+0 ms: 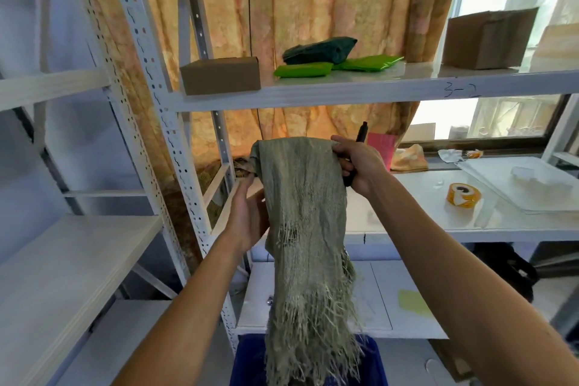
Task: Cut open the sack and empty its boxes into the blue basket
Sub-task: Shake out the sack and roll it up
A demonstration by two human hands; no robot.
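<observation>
Sack [305,229] in both grips, frayed mouth (apparently empty) over blue basket [374,363].

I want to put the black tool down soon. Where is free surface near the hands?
Free: the white shelf between the sack and the yellow tape roll; also the wooden shelf at left. Crowded: right of the tape, where a clear tray lies.
</observation>
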